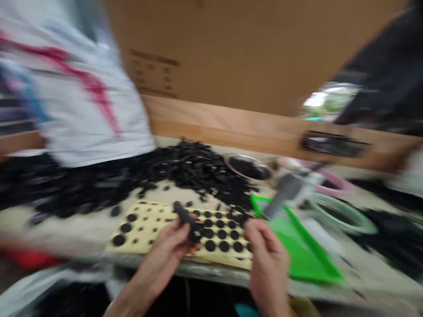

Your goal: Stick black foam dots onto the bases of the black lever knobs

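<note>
Left hand [164, 252] gripping a black strip [187, 221], right hand [268, 267] half-curled, hold unclear; a slipped grip could drop the strip onto the pad sheet [139, 224].

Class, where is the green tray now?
In the head view, the green tray lies right of the right hand, near the cream sheet of black discs.

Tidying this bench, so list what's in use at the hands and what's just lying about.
In use:
left hand, pinching a black piece
right hand, beside it
cream sheet of round black pads, beneath both hands

Lying about:
heap of black pieces
steel bowl
green tray
pale green coil
</note>
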### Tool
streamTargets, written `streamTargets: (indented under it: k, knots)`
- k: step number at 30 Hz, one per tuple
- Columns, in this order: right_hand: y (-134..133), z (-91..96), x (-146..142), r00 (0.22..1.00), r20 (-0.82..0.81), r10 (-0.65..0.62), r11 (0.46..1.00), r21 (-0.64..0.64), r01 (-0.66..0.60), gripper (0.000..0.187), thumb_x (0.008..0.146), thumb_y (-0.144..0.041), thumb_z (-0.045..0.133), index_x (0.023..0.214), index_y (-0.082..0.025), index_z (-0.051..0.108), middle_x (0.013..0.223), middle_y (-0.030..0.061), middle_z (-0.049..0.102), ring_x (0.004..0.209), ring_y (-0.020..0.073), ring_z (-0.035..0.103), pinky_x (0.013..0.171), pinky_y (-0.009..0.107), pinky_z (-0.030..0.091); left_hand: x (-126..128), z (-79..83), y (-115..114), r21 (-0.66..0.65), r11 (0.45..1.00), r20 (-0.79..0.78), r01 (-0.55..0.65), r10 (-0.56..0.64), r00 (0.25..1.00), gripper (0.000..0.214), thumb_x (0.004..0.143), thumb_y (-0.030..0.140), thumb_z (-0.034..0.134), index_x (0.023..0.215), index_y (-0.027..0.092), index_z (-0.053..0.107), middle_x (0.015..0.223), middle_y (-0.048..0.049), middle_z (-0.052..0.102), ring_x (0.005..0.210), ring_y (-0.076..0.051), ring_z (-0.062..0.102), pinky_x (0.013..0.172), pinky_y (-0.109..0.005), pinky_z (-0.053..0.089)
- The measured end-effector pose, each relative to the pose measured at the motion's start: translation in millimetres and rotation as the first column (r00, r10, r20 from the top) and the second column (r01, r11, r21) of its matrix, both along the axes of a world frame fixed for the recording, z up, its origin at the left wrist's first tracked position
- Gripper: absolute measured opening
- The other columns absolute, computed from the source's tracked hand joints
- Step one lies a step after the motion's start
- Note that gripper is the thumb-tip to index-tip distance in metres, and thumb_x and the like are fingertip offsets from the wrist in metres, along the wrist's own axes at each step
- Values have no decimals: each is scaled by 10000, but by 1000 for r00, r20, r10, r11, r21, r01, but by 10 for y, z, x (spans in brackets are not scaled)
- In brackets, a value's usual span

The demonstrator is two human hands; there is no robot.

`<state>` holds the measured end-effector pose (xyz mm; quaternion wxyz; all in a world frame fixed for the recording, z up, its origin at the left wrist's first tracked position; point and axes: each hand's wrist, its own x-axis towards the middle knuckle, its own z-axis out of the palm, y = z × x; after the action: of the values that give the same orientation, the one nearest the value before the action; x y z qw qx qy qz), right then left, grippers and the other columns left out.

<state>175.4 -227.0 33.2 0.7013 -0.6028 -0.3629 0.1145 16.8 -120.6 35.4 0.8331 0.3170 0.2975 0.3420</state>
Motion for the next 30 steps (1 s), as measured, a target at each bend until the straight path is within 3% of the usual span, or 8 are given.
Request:
streamTargets:
  k: [2,5,9,15,21,30]
  knots:
    - [298,-141,-26,962,-258,91,996,19,-89,212,791,-399,718,843,-203,657,800,-8,590,729,129,530,670,258,442,-203,-30,8,41,997,44,-67,65,997,341,783,284,730,1071,125,639,838,-59,655,621,-136,629,542,-223,484]
    - [394,-281,-93,876,-410,253,959,-12,-283,261,655,-413,809,711,-202,665,680,-3,560,636,144,491,593,278,411,-255,-97,-9,89,994,103,-69,60,993,302,810,311,697,1033,112,654,781,-71,654,614,-137,628,541,-218,487]
    - [358,-331,-247,839,-424,342,900,-109,-422,283,645,-438,798,655,-192,659,621,-3,501,589,140,440,551,276,379,-263,-190,-49,100,991,89,-87,78,993,304,821,319,683,1045,114,666,770,-79,667,605,-131,625,533,-204,485]
    - [459,-283,-408,779,-421,465,800,-178,-573,327,749,-471,708,616,-191,605,621,-17,453,619,129,393,592,256,344,-331,-228,5,140,989,22,-47,45,999,285,852,326,644,1035,110,682,767,-79,670,579,-102,598,514,-172,464]
    - [473,-263,-413,781,-439,444,783,-233,-577,309,730,-461,720,616,-193,619,629,-10,484,635,140,403,619,265,352,-295,-211,42,141,990,-18,-25,28,999,244,840,339,649,913,109,684,783,-72,658,574,-99,589,516,-176,461]
    - [504,-305,-371,791,-465,399,792,-260,-552,294,703,-451,747,629,-194,625,620,-20,477,629,130,384,602,251,345,-270,-266,69,121,992,-33,-17,21,999,288,829,360,662,965,109,691,828,-98,684,565,-102,594,508,-179,454]
